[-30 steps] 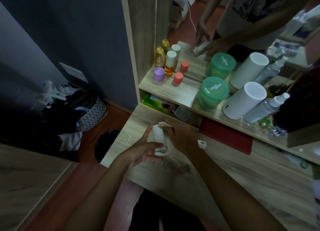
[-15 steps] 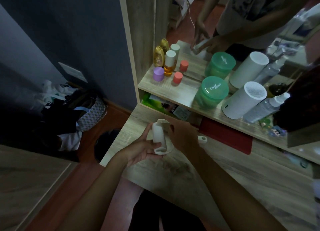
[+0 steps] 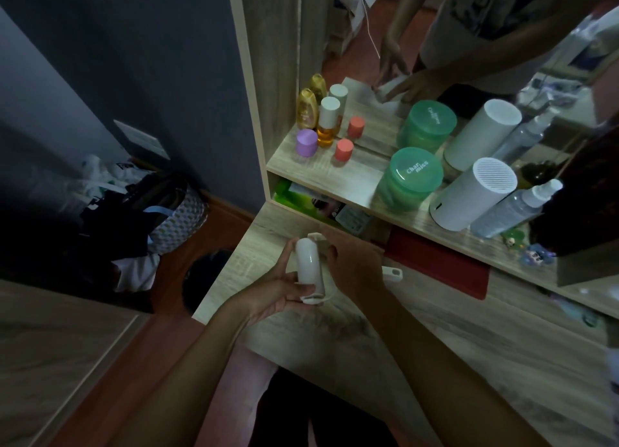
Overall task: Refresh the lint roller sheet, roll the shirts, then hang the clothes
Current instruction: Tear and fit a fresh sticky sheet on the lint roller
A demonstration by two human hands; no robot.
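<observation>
A white lint roller [image 3: 307, 262] stands nearly upright over the left end of the wooden dresser top [image 3: 435, 346]. My left hand [image 3: 278, 287] grips the roll from the left, thumb along its side and fingers curled under its lower end. My right hand [image 3: 355, 265] holds the roller's white frame from the right, fingertips at the top cap. The end of the roller's handle [image 3: 392, 274] pokes out behind my right wrist. No shirts or hangers are in view.
The shelf [image 3: 335, 175] above holds small bottles [image 3: 326, 121], two caps, a green jar [image 3: 413, 178], a white cylinder [image 3: 475, 195] and a spray bottle [image 3: 516, 207]. A mirror behind repeats them. A red mat [image 3: 438, 265] lies under the shelf. Bags and clothes [image 3: 140, 219] sit on the floor at left.
Both hands have lifted the roller slightly and turned it more upright. My left thumb has slid up along the roll.
</observation>
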